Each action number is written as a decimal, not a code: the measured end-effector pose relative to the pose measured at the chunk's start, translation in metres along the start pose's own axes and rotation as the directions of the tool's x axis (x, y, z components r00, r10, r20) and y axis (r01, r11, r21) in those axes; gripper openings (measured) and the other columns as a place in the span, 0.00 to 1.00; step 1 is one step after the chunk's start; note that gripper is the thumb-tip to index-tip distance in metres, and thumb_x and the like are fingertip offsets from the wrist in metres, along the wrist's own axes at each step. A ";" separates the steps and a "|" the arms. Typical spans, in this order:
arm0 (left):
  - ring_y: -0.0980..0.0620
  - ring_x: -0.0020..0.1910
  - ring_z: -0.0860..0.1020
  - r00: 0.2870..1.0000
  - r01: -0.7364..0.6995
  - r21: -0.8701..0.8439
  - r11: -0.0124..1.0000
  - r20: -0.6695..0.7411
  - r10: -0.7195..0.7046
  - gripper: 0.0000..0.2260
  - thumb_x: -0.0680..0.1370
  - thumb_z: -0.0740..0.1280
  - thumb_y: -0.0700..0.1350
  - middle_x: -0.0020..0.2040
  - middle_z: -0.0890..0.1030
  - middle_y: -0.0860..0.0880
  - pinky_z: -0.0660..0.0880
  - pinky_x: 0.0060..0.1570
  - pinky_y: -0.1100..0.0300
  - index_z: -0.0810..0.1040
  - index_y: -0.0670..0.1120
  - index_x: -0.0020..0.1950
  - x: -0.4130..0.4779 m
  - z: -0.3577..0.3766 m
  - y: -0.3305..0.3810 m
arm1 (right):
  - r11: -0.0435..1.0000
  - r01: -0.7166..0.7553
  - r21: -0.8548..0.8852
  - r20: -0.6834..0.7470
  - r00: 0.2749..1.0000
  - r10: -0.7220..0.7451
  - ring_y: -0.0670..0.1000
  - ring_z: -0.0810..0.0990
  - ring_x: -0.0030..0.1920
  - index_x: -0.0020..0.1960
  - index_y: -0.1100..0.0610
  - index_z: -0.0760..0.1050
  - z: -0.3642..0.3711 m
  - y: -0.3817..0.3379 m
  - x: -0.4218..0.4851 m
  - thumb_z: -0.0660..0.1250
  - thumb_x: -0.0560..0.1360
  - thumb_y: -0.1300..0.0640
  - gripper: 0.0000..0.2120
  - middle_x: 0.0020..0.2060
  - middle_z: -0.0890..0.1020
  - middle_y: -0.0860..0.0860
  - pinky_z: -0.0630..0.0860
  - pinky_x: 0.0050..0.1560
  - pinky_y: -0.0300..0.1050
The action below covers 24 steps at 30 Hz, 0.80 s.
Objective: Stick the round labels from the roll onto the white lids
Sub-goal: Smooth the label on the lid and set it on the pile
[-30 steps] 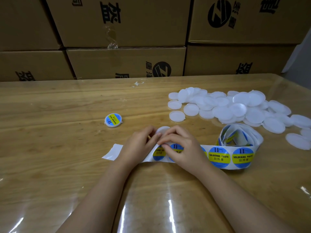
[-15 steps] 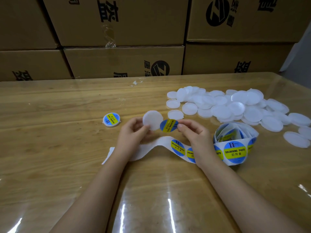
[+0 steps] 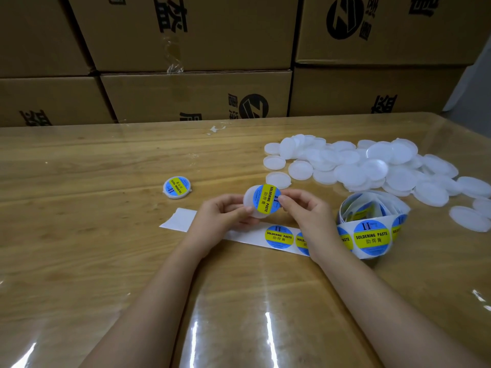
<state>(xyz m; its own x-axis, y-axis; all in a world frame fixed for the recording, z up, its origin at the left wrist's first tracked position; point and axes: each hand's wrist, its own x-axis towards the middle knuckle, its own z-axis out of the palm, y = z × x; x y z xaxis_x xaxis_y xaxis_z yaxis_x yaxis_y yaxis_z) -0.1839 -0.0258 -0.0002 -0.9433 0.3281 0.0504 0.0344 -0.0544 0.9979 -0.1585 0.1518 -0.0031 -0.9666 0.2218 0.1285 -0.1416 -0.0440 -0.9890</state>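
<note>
At the table's [image 3: 79,235] centre, a person's left hand [image 3: 223,216] grips a white lid [image 3: 248,201] by its lower-left rim, with the thumb on the front and the fingers curled behind. The right hand [image 3: 305,216] pinches the right edge of a round label [image 3: 266,199] between thumb and forefinger. The label lies across the lid's face, shifted toward 3 o'clock, so a crescent of white shows at 9 o'clock. Whether it is pressed down yet cannot be told.

The lid looks like thin, light, fairly stiff plastic with a smooth face. Holding it by the rim, as here, keeps that face free. The label appears thin, limp and tacky. It is probably best held by its very edge and smoothed from one side, since it would likely crease or grab off-centre on first contact.

The roll [image 3: 372,224] stands at 3 o'clock from the hands. Its strip [image 3: 180,220] runs under both wrists toward 9 o'clock, with more labels on it. A pile [image 3: 358,166] of bare lids spreads at 1 to 2 o'clock. One labelled lid [image 3: 177,187] sits apart at 10 o'clock. Cardboard boxes [image 3: 186,96] line the far edge at 12 o'clock.
</note>
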 end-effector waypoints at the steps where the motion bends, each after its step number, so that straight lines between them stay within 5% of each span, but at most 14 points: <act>1: 0.50 0.42 0.84 1.000 -0.001 -0.009 1.000 0.008 0.001 0.08 0.75 0.68 0.38 0.45 0.85 0.44 0.77 0.40 0.65 0.80 0.41 0.54 0.000 -0.001 0.000 | 1.000 -0.004 -0.020 0.002 1.000 0.004 0.39 0.80 0.41 0.45 0.52 0.82 0.000 0.001 0.000 0.69 0.75 0.61 0.06 0.38 0.85 0.44 0.74 0.42 0.30; 9: 0.50 0.43 0.84 0.999 -0.002 -0.028 1.000 0.041 0.004 0.07 0.76 0.67 0.38 0.44 0.85 0.44 0.78 0.40 0.64 0.80 0.43 0.52 0.000 0.000 0.000 | 0.992 0.005 -0.125 0.016 1.000 -0.003 0.54 0.82 0.50 0.47 0.54 0.82 0.002 0.003 -0.001 0.69 0.74 0.60 0.04 0.43 0.85 0.52 0.77 0.55 0.50; 18: 0.50 0.41 0.84 0.999 -0.013 0.010 1.000 0.045 0.013 0.06 0.76 0.67 0.37 0.43 0.85 0.45 0.78 0.39 0.64 0.80 0.43 0.52 0.000 0.000 -0.002 | 0.984 0.040 -0.173 0.016 0.999 -0.037 0.40 0.78 0.39 0.43 0.48 0.81 0.003 0.004 0.000 0.69 0.74 0.59 0.06 0.37 0.84 0.45 0.73 0.41 0.31; 24: 0.51 0.40 0.84 0.999 -0.015 0.004 1.000 0.040 0.015 0.06 0.76 0.67 0.37 0.41 0.85 0.46 0.78 0.39 0.65 0.80 0.44 0.50 0.000 0.000 -0.002 | 0.982 0.030 -0.185 0.017 0.999 -0.027 0.42 0.78 0.40 0.45 0.50 0.81 0.002 0.004 -0.001 0.69 0.74 0.59 0.05 0.39 0.84 0.49 0.74 0.42 0.33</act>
<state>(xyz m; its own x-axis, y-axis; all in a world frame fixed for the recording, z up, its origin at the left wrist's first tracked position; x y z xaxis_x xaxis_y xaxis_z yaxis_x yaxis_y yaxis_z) -0.1843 -0.0258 -0.0017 -0.9287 0.3648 0.0667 0.0498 -0.0554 0.9972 -0.1587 0.1493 -0.0070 -0.9660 0.2060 0.1563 -0.1280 0.1440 -0.9813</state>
